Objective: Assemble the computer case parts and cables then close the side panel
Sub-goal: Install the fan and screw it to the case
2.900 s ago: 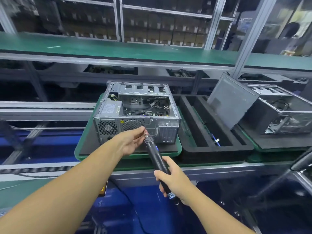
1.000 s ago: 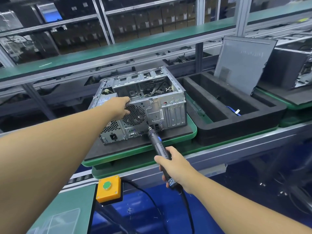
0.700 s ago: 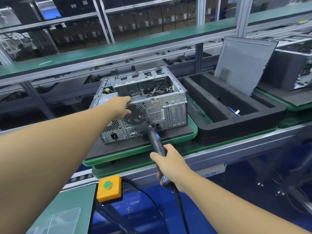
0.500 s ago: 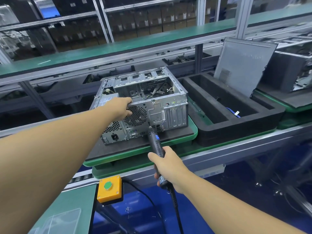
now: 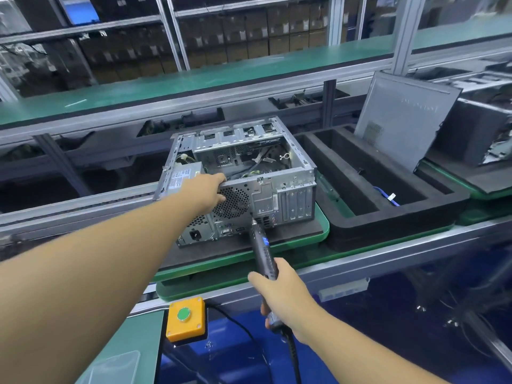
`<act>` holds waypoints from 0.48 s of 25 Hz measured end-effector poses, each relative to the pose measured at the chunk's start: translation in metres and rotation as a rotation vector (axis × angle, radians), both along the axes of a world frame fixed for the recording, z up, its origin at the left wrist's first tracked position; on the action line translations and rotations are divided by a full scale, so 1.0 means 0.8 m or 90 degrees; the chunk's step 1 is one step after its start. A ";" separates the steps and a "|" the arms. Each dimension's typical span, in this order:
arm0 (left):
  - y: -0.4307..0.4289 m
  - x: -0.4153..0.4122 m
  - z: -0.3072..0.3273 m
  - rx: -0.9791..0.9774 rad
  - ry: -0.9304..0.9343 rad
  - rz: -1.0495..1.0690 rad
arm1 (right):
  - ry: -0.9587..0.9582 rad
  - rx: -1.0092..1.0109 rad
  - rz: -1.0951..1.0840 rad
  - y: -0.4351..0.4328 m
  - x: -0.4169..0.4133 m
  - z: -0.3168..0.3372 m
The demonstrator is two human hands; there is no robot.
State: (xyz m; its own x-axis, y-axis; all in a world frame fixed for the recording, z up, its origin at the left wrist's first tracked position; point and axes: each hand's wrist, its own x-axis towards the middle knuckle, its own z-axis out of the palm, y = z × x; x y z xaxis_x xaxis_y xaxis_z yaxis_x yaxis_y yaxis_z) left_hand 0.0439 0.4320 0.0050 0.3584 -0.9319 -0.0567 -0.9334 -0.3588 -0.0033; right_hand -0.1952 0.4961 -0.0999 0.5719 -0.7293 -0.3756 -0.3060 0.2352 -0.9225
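Right hand (image 5: 279,295): fingers wrapped round black ribbed electric screwdriver (image 5: 263,250), tip against the rear face of the computer case (image 5: 277,173).
Left hand (image 5: 206,192): fingers hooked over the case's rear top edge.
Case: perforated bare steel, top open, cables inside; on green pallet (image 5: 322,228).
3 o'clock: black foam tray (image 5: 388,214) holding blue cable (image 5: 383,194).
2 o'clock: grey side panel (image 5: 401,117), leaning upright.

Bright, even light; edges bowed, slightly soft, perhaps motion-blurred.
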 end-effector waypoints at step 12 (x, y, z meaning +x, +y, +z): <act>-0.048 -0.182 0.017 -0.282 0.233 -0.184 | -0.047 -0.105 -0.069 -0.175 -0.172 0.092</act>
